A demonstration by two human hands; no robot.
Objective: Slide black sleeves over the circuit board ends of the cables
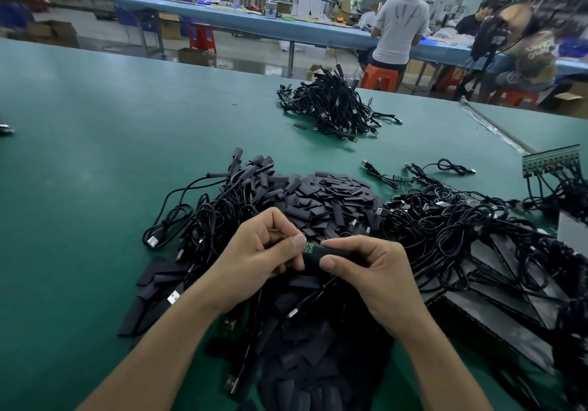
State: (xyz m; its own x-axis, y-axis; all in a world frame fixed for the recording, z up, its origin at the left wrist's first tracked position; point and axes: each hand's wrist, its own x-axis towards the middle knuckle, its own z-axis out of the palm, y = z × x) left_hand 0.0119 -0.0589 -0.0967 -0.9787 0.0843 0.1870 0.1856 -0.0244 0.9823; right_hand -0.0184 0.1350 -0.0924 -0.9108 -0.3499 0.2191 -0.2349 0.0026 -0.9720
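Asker: Hands first. What are they doing?

Watcher: Both are closed on the same small piece. The left hand [264,248] has its fingers curled, and its thumb and forefinger pinch a green circuit board [308,247]. The right hand [372,270] grips a black sleeve [313,259] between thumb and forefinger.

Asker: How do board and sleeve sit together?

Watcher: They meet between the two thumbs. A short green stretch of the board shows at the sleeve's end nearer the left hand. How far it reaches inside is hidden.

Asker: And its cable?

Watcher: I cannot tell which cable belongs to it; the fingers cover that.

Asker: What lies around the hands?

Watcher: Just beyond the knuckles is a heap of loose sleeves [331,197], flat and black. More of them spread under the wrists and between the forearms. Beyond and outside the left hand is a tangle of cables [216,210], and a silver plug [173,296] lies beside the left forearm. Outside the right hand a second tangle [445,216] sprawls over dark flat panels [509,283].

Asker: Anything farther off?

Watcher: Well beyond both hands, a separate far pile [337,105] of cables rests on the same green table [95,156]. Past the table's edge a person in a grey shirt [397,29] sits at another bench, facing away.
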